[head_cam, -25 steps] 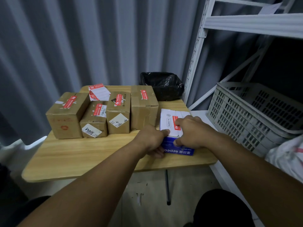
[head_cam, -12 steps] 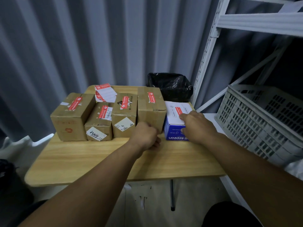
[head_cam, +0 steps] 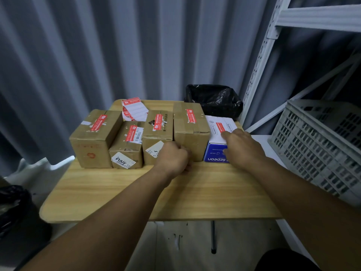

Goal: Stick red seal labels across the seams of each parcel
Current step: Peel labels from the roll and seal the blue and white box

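1. Head view, against half a second back: the white-and-blue parcel [head_cam: 219, 141] now sits flush against the tall brown parcel [head_cam: 191, 132], last in the row; my left hand [head_cam: 172, 158] has closed further into a fist
2. My right hand [head_cam: 242, 148] lies flat, fingers spread, on the white-and-blue parcel's top and near face, fingertips touching its red seal label [head_cam: 221, 127]
3. My left hand is curled shut on the table [head_cam: 125, 194] in front of the two middle brown parcels; whether it holds anything I cannot tell
4. Label stack [head_cam: 133, 109] lies behind the row
5. Edges: the table's near half is bare wood; the grey crate [head_cam: 320, 145] stands close on the right, the black bag [head_cam: 214, 99] behind
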### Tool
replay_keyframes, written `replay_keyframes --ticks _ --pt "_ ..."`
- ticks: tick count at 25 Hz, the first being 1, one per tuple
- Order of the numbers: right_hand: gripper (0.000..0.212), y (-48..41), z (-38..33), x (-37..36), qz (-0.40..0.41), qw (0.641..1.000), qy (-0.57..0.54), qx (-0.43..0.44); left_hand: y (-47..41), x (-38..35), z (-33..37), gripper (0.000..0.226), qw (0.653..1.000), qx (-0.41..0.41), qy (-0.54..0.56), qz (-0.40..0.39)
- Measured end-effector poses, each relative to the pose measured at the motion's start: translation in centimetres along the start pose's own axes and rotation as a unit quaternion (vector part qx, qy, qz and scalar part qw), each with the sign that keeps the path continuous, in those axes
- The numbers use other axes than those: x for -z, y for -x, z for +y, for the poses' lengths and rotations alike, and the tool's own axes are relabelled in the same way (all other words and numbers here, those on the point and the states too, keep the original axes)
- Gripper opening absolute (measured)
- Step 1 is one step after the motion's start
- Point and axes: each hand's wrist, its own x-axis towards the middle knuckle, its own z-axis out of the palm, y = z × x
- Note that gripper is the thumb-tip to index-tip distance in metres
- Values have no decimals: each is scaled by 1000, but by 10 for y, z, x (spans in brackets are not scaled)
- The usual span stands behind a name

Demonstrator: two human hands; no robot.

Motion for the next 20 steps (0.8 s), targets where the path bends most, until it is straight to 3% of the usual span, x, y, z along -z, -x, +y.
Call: replay_keyframes --ticks 9,16,20 --pt "61 0 0 3 -12 1000 -27 -6 1 11 3 18 1000 -3 6 -3" --pt "37 13 -15 17 -14 1000 -25 -12 19 23 12 22 1000 -21 21 6" --pt "42 23 -27 31 -14 998 -51 -16 32 40 19 22 999 -41 22 18"
